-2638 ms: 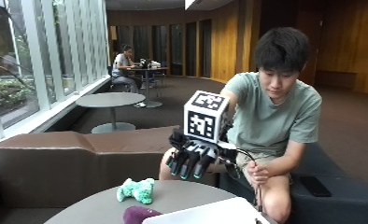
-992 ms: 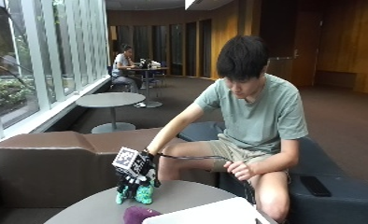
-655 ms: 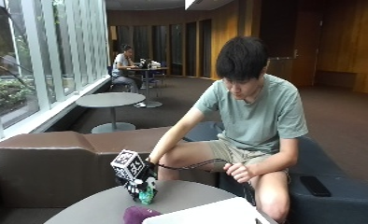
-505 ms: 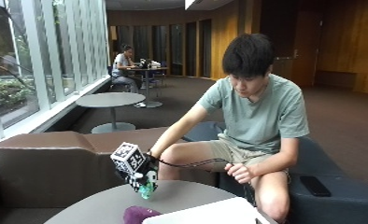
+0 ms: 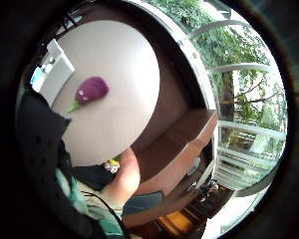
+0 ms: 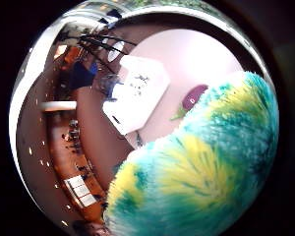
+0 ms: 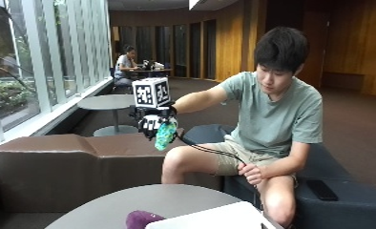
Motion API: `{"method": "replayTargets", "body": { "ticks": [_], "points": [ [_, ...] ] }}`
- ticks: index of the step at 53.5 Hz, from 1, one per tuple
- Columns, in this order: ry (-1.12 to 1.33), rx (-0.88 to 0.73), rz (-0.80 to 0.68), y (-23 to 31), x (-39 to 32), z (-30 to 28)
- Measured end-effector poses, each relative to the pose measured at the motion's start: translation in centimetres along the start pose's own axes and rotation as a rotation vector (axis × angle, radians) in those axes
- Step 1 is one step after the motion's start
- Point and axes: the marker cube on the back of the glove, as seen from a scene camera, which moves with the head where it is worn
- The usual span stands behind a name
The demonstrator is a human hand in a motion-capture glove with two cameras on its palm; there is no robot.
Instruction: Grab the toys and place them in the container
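Observation:
In the outside view my gloved right hand (image 7: 151, 123) is raised well above the round table (image 7: 111, 205) and grips a teal and yellow plush toy (image 7: 165, 134), which hangs below the fingers. The same fuzzy toy (image 6: 201, 172) fills much of the thumb side palm view. A purple plush toy (image 7: 142, 219) lies on the table beside the white container (image 7: 213, 219). From the palm views the purple toy (image 5: 91, 90) and the container (image 6: 135, 96) lie far below the hand. The container (image 5: 52, 69) sits at the table's edge.
A brown padded bench (image 7: 67, 162) runs behind the table, by the windows. The person's bare left hand (image 7: 250, 172) rests on their knee. A phone (image 7: 321, 190) lies on the dark seat beside them. Another round table (image 7: 109, 101) stands further back.
The hand came down onto the teal plush toy on the table, closed on it and has lifted it high above the table. The purple toy has stayed put.

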Motion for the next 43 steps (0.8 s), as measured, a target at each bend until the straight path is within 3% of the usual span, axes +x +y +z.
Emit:
{"method": "replayTargets", "body": {
  "ticks": [11,25,43],
  "points": [
    [-0.004,0.108,-0.127,-2.9,-11.6,-5.3],
    [0.013,0.089,-0.278,-7.3,-26.1,-4.3],
    [0.128,0.017,-0.271,-10.1,-30.1,-0.4]
  ]
}}
